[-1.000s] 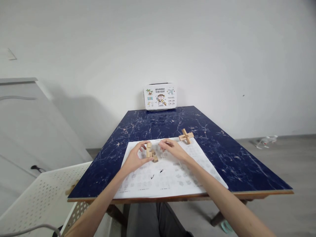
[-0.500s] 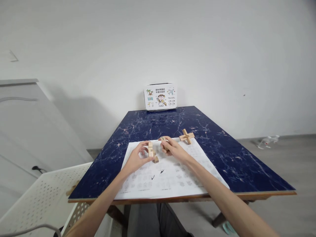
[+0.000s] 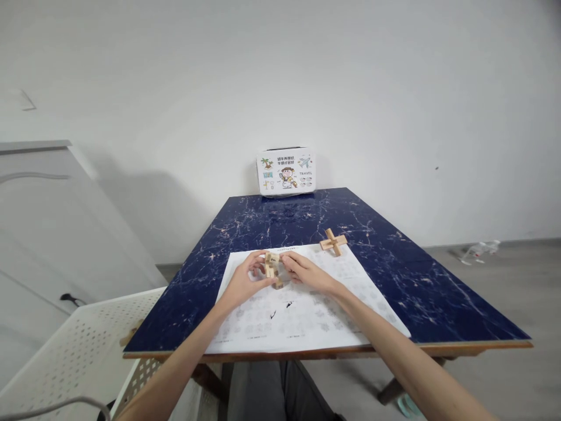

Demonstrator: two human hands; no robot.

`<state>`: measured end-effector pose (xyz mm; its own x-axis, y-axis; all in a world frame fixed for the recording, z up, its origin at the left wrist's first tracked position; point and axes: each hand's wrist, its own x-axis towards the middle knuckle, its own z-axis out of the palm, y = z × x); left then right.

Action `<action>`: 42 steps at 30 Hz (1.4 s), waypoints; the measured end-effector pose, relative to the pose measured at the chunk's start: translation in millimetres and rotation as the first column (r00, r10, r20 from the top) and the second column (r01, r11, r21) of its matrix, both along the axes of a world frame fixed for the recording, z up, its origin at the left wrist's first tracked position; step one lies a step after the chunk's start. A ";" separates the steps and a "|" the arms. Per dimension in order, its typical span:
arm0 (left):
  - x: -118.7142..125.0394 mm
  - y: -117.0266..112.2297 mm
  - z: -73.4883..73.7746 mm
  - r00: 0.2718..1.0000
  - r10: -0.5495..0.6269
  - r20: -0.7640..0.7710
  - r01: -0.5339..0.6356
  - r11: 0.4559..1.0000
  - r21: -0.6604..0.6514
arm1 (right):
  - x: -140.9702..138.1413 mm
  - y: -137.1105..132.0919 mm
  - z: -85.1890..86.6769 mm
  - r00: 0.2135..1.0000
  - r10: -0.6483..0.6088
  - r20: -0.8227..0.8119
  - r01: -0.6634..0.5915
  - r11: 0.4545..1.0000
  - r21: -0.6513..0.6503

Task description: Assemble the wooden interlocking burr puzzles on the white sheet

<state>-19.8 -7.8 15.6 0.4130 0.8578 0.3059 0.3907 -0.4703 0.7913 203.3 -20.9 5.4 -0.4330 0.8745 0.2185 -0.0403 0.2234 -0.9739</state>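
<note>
A small cluster of wooden puzzle blocks stands on a white printed sheet on the dark blue marble table. My left hand is closed on the cluster from the left. From the right, my right hand pinches a wooden piece against the cluster's top. A finished wooden cross puzzle lies at the sheet's far right corner, apart from both hands.
A white box with cartoon pictures stands at the table's far edge against the wall. A white perforated chair is at my left. Some clear plastic litter lies on the floor at the right.
My right hand picked up a wooden piece to the right of the cluster and carried it left onto the cluster's top. My left hand kept its hold.
</note>
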 end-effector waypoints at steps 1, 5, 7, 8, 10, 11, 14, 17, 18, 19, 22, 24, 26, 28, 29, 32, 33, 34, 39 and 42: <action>0.0 0.1 -0.2 1.000 -0.003 0.006 0.003 1.000 -0.003 | 0.5 -1.0 2.0 0.999 0.035 -0.012 -0.035 0.999 0.003; -0.6 2.4 -3.2 0.999 0.006 0.045 -0.005 1.000 -0.018 | 1.5 -1.5 4.7 0.991 0.124 -0.046 -0.121 0.991 0.062; -0.9 3.4 -4.5 0.999 0.003 0.051 -0.002 1.000 -0.015 | 1.1 0.3 2.1 0.989 0.122 -0.078 -0.119 0.992 0.046; -0.9 3.5 -4.6 0.999 -0.002 0.050 0.003 1.000 -0.011 | 0.8 1.2 0.4 0.989 0.123 -0.083 -0.120 0.992 0.036; -0.7 2.7 -3.5 0.999 -0.015 0.044 0.016 1.000 -0.004 | -0.2 2.5 -2.7 0.988 0.134 -0.072 -0.133 0.991 0.024; -0.5 1.8 -2.5 0.999 -0.023 0.037 0.023 1.000 -0.002 | -0.7 2.6 -3.8 0.988 0.139 -0.067 -0.138 0.990 0.019; 0.1 -1.6 1.3 0.999 -0.034 -0.003 0.034 0.999 0.015 | -2.5 1.0 -4.0 0.985 0.156 -0.067 -0.157 0.988 -0.006; 0.4 -4.5 3.7 0.998 -0.028 -0.057 0.030 0.999 0.041 | -3.9 -1.2 -2.2 0.986 0.160 -0.057 -0.162 0.986 -0.046; 0.4 -5.1 4.0 0.997 -0.026 -0.068 0.029 0.998 0.048 | -4.2 -1.5 -2.0 0.986 0.157 -0.054 -0.160 0.985 -0.058; 0.4 -5.5 4.2 0.997 -0.026 -0.074 0.030 0.998 0.053 | -4.4 -1.4 -2.2 0.986 0.154 -0.056 -0.158 0.985 -0.067; 0.4 -6.0 4.3 0.997 -0.030 -0.072 0.034 0.998 0.057 | -4.6 0.3 -4.8 0.986 0.137 -0.089 -0.144 0.987 -0.077; 0.3 -6.3 4.4 0.996 -0.037 -0.076 0.042 0.997 0.059 | -4.6 1.9 -7.3 0.987 0.117 -0.109 -0.127 0.988 -0.087; 0.3 -6.9 4.6 0.996 -0.045 -0.082 0.051 0.996 0.069 | -4.8 3.1 -9.3 0.987 0.108 -0.121 -0.120 0.987 -0.102; 0.4 -8.1 4.6 0.995 -0.057 -0.086 0.064 0.994 0.087 | -5.1 3.6 -10.4 0.984 0.110 -0.140 -0.129 0.983 -0.130; 0.6 -8.8 4.4 0.994 -0.063 -0.088 0.072 0.993 0.097 | -5.2 3.6 -10.5 0.982 0.111 -0.154 -0.134 0.980 -0.148; 1.4 -11.7 3.7 0.992 -0.080 -0.098 0.091 0.989 0.113 | -5.8 3.1 -9.1 0.973 0.103 -0.206 -0.148 0.964 -0.219; 1.7 -12.7 3.5 0.991 -0.083 -0.100 0.094 0.989 0.116 | -5.9 2.9 -8.1 0.970 0.099 -0.222 -0.153 0.958 -0.241; 2.1 -13.6 3.2 0.991 -0.085 -0.103 0.097 0.988 0.119 | -6.0 2.7 -6.9 0.967 0.095 -0.235 -0.157 0.953 -0.259; 4.5 -15.7 1.3 0.991 -0.094 -0.100 0.106 0.988 0.117 | -5.6 1.5 -1.4 0.968 0.035 -0.248 -0.117 0.939 -0.323; 6.2 -13.9 -0.2 0.994 -0.099 -0.046 0.102 0.992 0.071 | -5.6 -0.2 -0.1 0.970 0.053 -0.236 -0.128 0.939 -0.318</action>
